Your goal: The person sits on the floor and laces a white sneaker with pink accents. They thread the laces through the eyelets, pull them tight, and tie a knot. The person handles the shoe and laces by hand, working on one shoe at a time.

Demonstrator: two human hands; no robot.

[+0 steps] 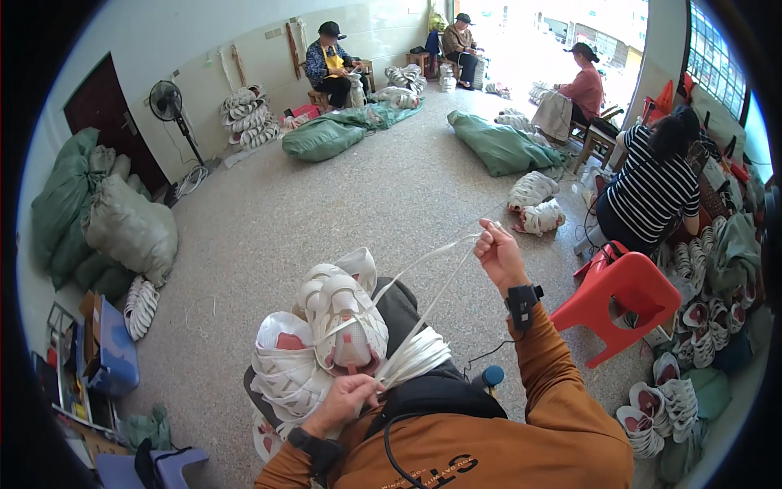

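A white shoe upper (346,322) is held against the lap by the left hand (346,399), whose fingers are closed on its lower edge where a bunch of white laces (415,357) is gathered. The right hand (497,253) is raised out to the right, its fingers pinched shut on 1 white lace (432,265), which is drawn taut from the upper up to the fingertips. The step in hand is judged to be the pulling of a lace through the upper; whether it has been threaded fully cannot be told. For the next move, slack would probably have to be taken up evenly while the upper is kept steady below, and the loose end kept apart from the bunch so that nothing tangles.

A stack of laced uppers (285,367) is rested on the lap just left of the held one, touching it. A red plastic stool (631,297) stands near on the right, and further uppers (668,403) are heaped on the floor (342,204) beyond it. Green sacks (90,212) are piled at the left wall and 2 more lie mid-floor. A seated person in a striped top (652,191) works close on the right, within reach of a wide pull; 3 others are seated well apart at the far end, beside a standing fan (167,102).
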